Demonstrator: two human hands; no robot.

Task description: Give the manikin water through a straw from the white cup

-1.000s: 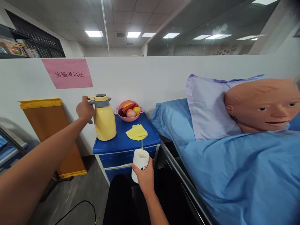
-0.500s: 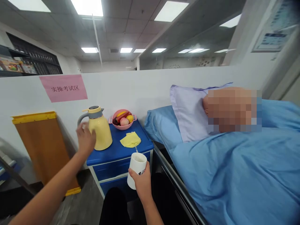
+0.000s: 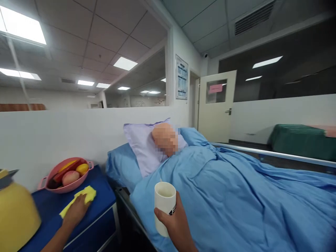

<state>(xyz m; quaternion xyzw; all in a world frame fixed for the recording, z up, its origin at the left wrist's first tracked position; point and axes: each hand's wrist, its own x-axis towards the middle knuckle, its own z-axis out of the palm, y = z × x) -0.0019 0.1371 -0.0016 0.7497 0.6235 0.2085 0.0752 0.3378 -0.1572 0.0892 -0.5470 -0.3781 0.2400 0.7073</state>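
Observation:
My right hand [image 3: 175, 224] is wrapped round a white cup [image 3: 164, 203], held upright in front of the bed's blue blanket [image 3: 236, 196]. My left hand [image 3: 76, 211] lies on a folded yellow cloth [image 3: 88, 193] on the blue bedside cabinet [image 3: 99, 206], its fingers closing on the cloth. A yellow thermos jug [image 3: 15, 213] stands at the cabinet's left end. A pink bowl of fruit [image 3: 65, 175] sits behind the cloth. A manikin lies in the bed with its head on a lilac pillow [image 3: 140, 145].
A metal bed rail [image 3: 128, 210] runs between cabinet and mattress. A white partition wall [image 3: 65, 133] stands behind the cabinet. A white door [image 3: 216, 105] is at the far side, and a green-covered bed [image 3: 301, 140] at the right.
The view swung right towards the bed. My left hand left the thermos jug's handle and came down on the yellow cloth. My right hand kept the cup and moved over the bed's edge.

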